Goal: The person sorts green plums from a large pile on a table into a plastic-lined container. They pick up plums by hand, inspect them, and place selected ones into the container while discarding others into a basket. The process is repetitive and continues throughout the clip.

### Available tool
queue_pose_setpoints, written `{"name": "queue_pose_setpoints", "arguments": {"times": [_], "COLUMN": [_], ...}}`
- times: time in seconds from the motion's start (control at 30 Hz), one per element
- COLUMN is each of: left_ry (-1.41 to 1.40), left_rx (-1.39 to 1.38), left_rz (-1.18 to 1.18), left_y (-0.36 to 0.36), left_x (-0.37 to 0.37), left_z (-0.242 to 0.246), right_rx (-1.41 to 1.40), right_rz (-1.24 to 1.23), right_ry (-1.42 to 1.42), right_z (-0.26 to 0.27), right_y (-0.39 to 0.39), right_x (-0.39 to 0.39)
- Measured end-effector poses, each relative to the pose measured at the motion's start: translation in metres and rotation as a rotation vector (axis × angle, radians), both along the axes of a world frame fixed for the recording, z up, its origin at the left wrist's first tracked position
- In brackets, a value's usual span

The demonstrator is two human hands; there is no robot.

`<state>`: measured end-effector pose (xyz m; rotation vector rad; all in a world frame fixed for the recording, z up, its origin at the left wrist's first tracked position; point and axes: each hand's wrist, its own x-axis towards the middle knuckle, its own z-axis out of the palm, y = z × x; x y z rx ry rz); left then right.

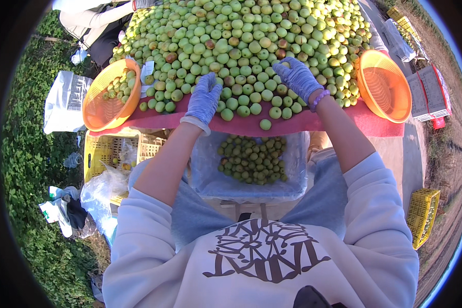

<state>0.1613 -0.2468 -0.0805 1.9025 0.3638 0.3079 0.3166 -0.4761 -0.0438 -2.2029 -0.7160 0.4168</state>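
A deep heap of round green fruits (231,57) that look like jujubes, some with red-brown patches, covers a table draped in red cloth (231,125). My left hand (205,98), in a grey-blue knit glove, rests at the heap's near part, its fingertips among the fruits. Farther right, my right hand (298,79) wears a matching glove and reaches onto the heap, with a yellowish fruit showing by its fingers. Whether either hand grips a fruit is hidden. Below the table edge, between my knees, stands a crate lined with clear plastic film (250,192), holding many greenish fruits (254,159).
An orange plastic basket (94,111) with some fruits sits at the table's left corner; another orange basket (385,86) sits at the right. Yellow crates (96,161) stand lower left. A person's arm (96,19) reaches in at upper left. Cartons (427,92) and a yellow crate (423,217) lie right.
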Motion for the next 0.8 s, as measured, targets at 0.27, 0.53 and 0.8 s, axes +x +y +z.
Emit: {"name": "queue_pose_setpoints", "arguments": {"times": [0.27,0.53,0.8], "left_ry": [-0.136,0.093,0.169], "left_rx": [0.151,0.012,-0.338], "left_rz": [-0.337,-0.009,0.093], "left_y": [-0.053,-0.025,-0.026], "left_x": [-0.018,-0.01,-0.001], "left_z": [0.022,0.019,0.007], "right_rx": [0.38,-0.766,-0.828], "right_rz": [0.248,-0.112,0.014], "right_ry": [1.063,-0.217,-0.128], "right_z": [-0.001,0.04,-0.017], "right_y": [0.023,-0.072,-0.069], "right_x": [-0.079,0.034,0.018]}}
